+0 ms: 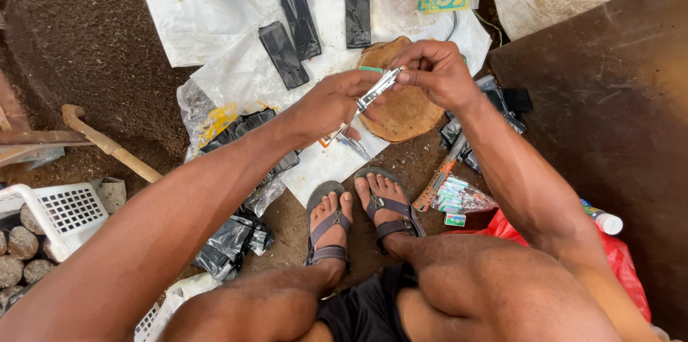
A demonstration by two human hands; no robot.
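Two sandalled feet (358, 216) stand on the dirt floor nearest the camera, knees cut off by the lower edge. Beside them: crumpled black plastic bags (233, 238), partly hidden under the left forearm; a white basket (61, 213), cropped at the left edge; a red bag (623, 270), mostly covered by the right arm. Above the feet, both forearms converge over a round wooden block (401, 109). Left hand (330, 102), fingers curled, grips the lower end of a slim metal tool (376, 89); its exact kind is hard to make out. Right hand (437, 69) pinches the upper end between thumb and fingertips. Tool's long axis runs diagonally, lower left to upper right. Farthest: three flat black strips (301, 23) on white sheeting (208, 19).
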